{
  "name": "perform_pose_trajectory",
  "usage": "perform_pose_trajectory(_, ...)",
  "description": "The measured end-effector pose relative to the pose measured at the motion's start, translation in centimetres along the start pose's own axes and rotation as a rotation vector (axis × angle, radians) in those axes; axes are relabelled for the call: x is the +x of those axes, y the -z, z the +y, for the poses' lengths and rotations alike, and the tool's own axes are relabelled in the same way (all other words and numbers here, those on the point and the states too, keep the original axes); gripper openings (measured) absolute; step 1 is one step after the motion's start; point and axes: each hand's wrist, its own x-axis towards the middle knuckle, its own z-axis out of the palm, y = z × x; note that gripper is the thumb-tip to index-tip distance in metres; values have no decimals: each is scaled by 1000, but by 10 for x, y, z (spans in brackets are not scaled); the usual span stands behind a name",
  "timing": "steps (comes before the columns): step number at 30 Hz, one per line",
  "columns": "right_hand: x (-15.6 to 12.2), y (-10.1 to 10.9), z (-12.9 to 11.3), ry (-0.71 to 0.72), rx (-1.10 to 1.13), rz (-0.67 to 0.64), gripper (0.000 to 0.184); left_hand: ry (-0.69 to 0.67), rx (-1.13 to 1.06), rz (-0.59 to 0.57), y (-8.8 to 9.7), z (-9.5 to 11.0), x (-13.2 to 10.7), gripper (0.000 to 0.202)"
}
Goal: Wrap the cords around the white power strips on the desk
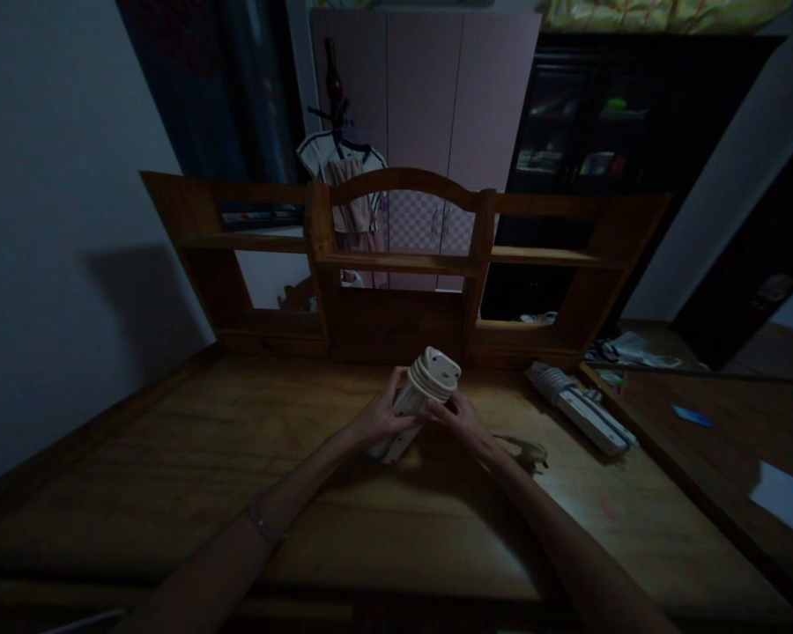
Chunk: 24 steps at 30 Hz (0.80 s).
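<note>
A white power strip (406, 433) with its cord (429, 379) wound in several turns round the upper end is held tilted over the wooden desk. My left hand (380, 418) is wrapped round the strip's middle from the left side. On the other side my right hand (461, 421) is closed, its fingers at the lowest turns of the cord. A loose cord end (532, 453), apparently with a plug, lies on the desk beyond my right wrist. What sits between my right fingertips is partly hidden.
A second power strip (585, 414), its cord also wound round one end, lies at the desk's right. A wooden shelf unit (403, 262) stands along the desk's back edge. On the adjoining surface at right are a blue card (691, 416) and white paper (789, 497).
</note>
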Motion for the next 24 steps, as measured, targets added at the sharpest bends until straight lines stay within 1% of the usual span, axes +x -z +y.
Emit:
perform_pose_trajectory(2, 0, 0, -4, -73, 71, -5, 46, 11, 18, 18, 0, 1, 0, 71)
perform_pose_trajectory(5, 1, 1, -4, -164, 87, 10, 40, 21, 18, 26, -1, 0, 0, 69)
perform_pose_trajectory(9, 3, 2, 4, -230, 113, 48, 39, 15, 19, 38, 0, -2, 1, 69)
perform_pose_trajectory(12, 5, 4, 7, -277, 122, 46, 40, -3, 10, 26, 1, -4, 3, 68)
perform_pose_trajectory(16, 6, 10, 0, -311, 45, -17, 43, 15, -4, 14, 2, -5, 4, 69)
perform_pose_trajectory(19, 8, 16, -6, -334, -23, -47, 46, 9, -64, -1, 2, -5, 5, 67)
perform_pose_trajectory(24, 9, 24, -9, -284, -105, -60, 47, 6, -140, -2, 1, -8, 5, 68)
